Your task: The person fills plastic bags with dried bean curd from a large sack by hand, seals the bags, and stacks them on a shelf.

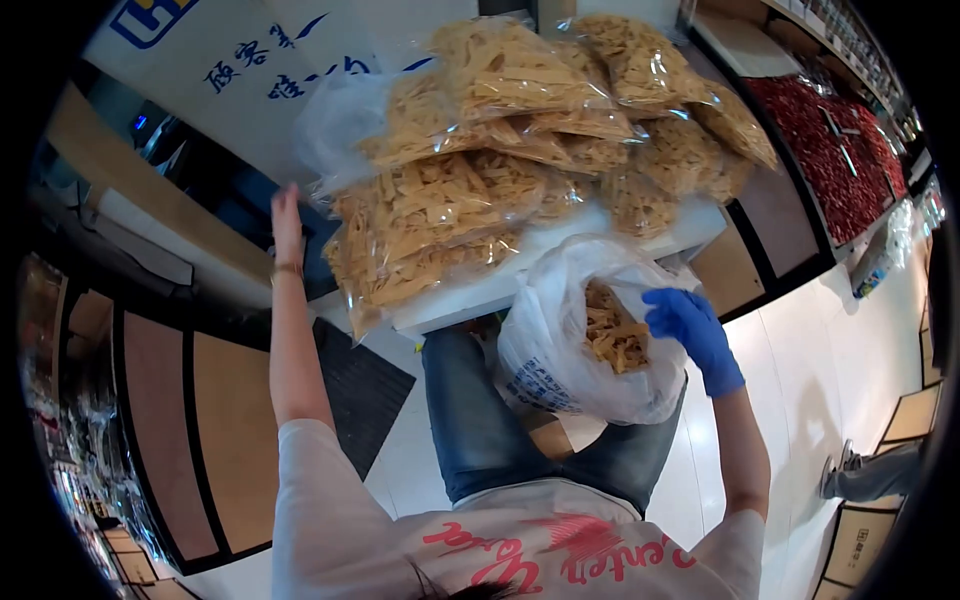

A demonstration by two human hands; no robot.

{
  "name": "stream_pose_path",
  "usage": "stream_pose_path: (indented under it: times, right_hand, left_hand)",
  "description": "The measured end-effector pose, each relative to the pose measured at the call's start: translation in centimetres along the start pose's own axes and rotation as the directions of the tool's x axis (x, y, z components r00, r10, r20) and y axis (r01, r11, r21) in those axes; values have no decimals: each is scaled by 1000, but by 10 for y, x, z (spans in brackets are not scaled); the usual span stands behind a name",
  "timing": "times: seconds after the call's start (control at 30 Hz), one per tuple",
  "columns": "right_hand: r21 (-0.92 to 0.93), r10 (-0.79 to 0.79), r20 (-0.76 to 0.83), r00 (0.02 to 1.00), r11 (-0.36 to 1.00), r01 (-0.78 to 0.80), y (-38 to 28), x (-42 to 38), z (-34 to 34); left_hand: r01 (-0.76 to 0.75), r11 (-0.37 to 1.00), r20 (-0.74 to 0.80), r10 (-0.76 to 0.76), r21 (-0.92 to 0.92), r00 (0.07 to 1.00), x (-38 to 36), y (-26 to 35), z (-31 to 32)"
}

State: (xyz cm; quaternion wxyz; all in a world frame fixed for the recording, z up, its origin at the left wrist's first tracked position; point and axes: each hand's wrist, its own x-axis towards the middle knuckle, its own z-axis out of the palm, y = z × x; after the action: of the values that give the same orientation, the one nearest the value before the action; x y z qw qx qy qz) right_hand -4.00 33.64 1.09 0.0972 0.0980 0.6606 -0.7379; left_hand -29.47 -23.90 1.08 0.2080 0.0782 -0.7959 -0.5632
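My bare left hand (pixel 287 222) reaches forward at the left, its fingers stretched out, beside a clear plastic bag (pixel 345 120). My right hand (pixel 692 335) wears a blue glove. Its fingers, apart and slightly bent, are at the right rim of an open white plastic bag (pixel 545 325) between my knees. Inside that bag lie yellow-brown dried strips (pixel 612 335). Ahead of me, filled clear packs of similar strips (pixel 430 205) are piled on a white surface (pixel 570 245).
A white panel (pixel 230 110) with blue lettering stands behind the pile. At the right is a bin of dark red dried goods (pixel 835 150). Wooden-fronted display units (pixel 160 420) line the left. Another person's leg (pixel 880 472) shows at the lower right on the tiled floor (pixel 800 380).
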Motion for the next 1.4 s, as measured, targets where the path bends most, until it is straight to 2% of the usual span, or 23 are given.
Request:
stream_pose_path:
  times: [0.07,0.13,0.2,0.23,0.37,0.4,0.43,0.53,0.57,0.6,0.67,0.7,0.73,0.77,0.8,0.87,0.93,0.97,1.0,1.07,1.2,1.3,1.4]
  right_hand:
    - [7,8,15,1000,1000,-8,15,-5,2]
    - [-2,4,32,999,1000,-3,15,-3,15]
    - [-21,-34,87,996,999,36,8,3,37]
    - [-37,-55,68,996,998,58,0,6,52]
    - [-161,-114,64,991,979,123,-15,27,98]
    - [-411,-299,161,940,846,340,-20,36,111]
    - [-599,-433,303,849,607,523,-25,45,125]
    - [-564,-549,646,530,124,816,-41,69,176]
    - [-514,-520,739,427,-26,857,-47,76,196]
    - [-507,-504,754,421,-39,861,-51,87,215]
    - [-405,-434,870,233,-361,840,-57,106,248]
    - [-387,-416,882,223,-368,845,-62,117,258]
    - [-343,-346,919,191,-460,819,-66,128,269]
    - [-287,-274,949,156,-547,786,-67,137,279]
    - [-259,-258,957,133,-552,792,-67,144,285]
    - [-247,-149,969,199,-479,843,-67,159,285]
    - [-230,-100,973,208,-470,852,-65,165,278]
    - [-220,-86,974,209,-565,795,-63,168,272]
    - [-209,-75,974,212,-654,727,-62,171,266]
    - [-206,-74,975,208,-635,745,-63,173,256]
    - [-244,-142,969,200,-635,733,-71,176,243]
    - [-248,-149,969,199,-629,737,-72,170,238]
    - [-242,-167,970,176,-611,754,-70,165,241]
  left_hand:
    - [396,918,-1,-396,27,918,-47,-23,-1]
    - [625,746,188,-596,-229,781,-74,-60,3]
    - [611,747,410,-486,-263,772,-56,-155,-3]
    - [434,853,237,-375,-290,896,-79,-122,10]
    - [410,808,296,-304,-423,906,-90,-120,9]
    - [407,800,293,-301,-441,908,-89,-127,9]
    - [388,783,320,-254,-487,913,-90,-126,7]
    - [350,739,324,-187,-575,927,-98,-125,7]
    - [310,743,290,-163,-593,943,-100,-128,10]
    - [269,746,254,-138,-609,957,-101,-129,13]
    - [271,729,255,-136,-629,957,-102,-127,17]
    - [296,677,309,-106,-673,945,-102,-131,20]
    - [321,624,355,-73,-713,932,-103,-133,23]
    - [278,697,335,-57,-661,941,-105,-122,26]
    - [320,661,355,-86,-679,931,-105,-116,32]
    - [309,728,389,-62,-613,919,-103,-113,36]
    - [411,664,469,-101,-624,877,-104,-105,41]
    - [388,674,480,-56,-629,875,-104,-97,46]
    - [434,659,500,-101,-615,860,-105,-94,54]
    - [402,704,511,-65,-586,857,-101,-92,74]
    - [462,734,560,-135,-498,817,-96,-61,91]
    - [219,911,215,-149,-350,965,-83,-75,123]
    - [268,940,152,-239,-213,959,-77,-41,126]
